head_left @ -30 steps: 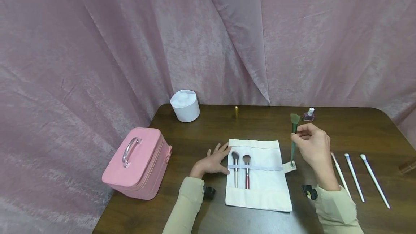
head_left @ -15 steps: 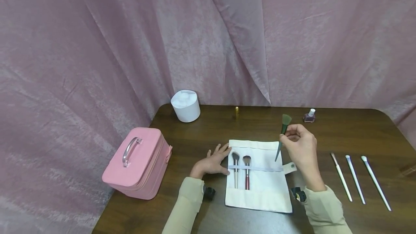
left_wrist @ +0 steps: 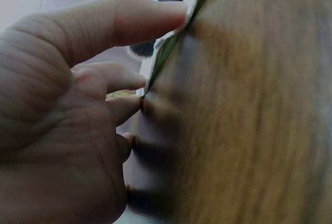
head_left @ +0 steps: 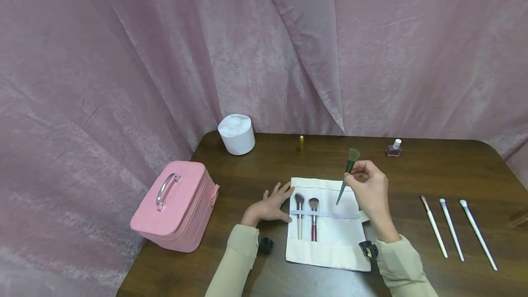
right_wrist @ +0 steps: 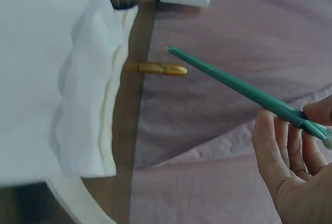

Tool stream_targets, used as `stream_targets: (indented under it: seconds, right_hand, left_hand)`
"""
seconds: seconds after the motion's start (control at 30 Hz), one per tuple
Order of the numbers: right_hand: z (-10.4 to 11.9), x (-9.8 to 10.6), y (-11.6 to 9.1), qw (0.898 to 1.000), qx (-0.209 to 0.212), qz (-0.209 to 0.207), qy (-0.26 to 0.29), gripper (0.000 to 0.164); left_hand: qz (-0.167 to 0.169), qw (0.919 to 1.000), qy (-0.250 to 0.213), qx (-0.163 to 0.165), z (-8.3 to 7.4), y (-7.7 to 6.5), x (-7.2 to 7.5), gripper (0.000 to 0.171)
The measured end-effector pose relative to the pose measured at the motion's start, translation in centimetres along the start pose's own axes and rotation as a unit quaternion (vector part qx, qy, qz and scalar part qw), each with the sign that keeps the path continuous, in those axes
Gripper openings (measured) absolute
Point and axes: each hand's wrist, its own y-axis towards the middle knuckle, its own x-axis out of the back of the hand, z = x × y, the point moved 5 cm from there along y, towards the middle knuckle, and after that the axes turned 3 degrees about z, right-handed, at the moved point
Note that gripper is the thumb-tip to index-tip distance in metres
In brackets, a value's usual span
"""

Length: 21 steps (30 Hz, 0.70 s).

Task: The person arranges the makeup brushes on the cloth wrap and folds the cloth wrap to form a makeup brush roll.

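Note:
A white cloth brush roll (head_left: pixel 330 251) lies unfolded on the table, two makeup brushes under its elastic band: a pale-handled one (head_left: pixel 299 219) and a red-handled one (head_left: pixel 314 223). My left hand (head_left: pixel 269 205) rests at the roll's left edge, fingers spread; in the left wrist view its thumb and fingertips touch the cloth edge. Above the roll's right part, my right hand (head_left: pixel 369 189) pinches a green makeup brush (right_wrist: pixel 236 85) between thumb and fingers. Its bristles point up and its handle tip slants down to the left, over the cloth.
Three slim brushes, one white (head_left: pixel 435 230), another (head_left: pixel 452 233) and a third (head_left: pixel 478 237), lie at the right. A pink case (head_left: pixel 169 205) stands left. Along the back are a white tissue roll (head_left: pixel 237 135), a gold tube (head_left: pixel 301 143) and a nail polish bottle (head_left: pixel 393 149).
My right hand has moved left with the green brush, from beyond the roll's strap to over the cloth. The brush has tilted more. My left hand has stayed in place.

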Motion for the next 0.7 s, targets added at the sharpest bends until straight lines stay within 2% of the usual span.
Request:
stream_targets:
  seconds: [0.27,0.47,0.7]
  right_hand:
    - [-1.1,-1.5,-0.3,0.999,-0.011,0.016,0.040,0.014]
    - [-2.2,-2.4,-0.4,0.995,-0.038,0.026,0.087,0.011]
    - [-3.5,-3.1,-0.3,0.994,-0.069,0.037,0.082,0.011]
  left_hand:
    - [0.000,1.0000,-0.004,0.002,-0.1,0.0,0.1,0.092]
    - [-0.002,1.0000,-0.002,0.005,-0.1,0.0,0.0,0.092]
    - [-0.001,1.0000,0.001,0.006,0.0,0.0,0.0,0.092]
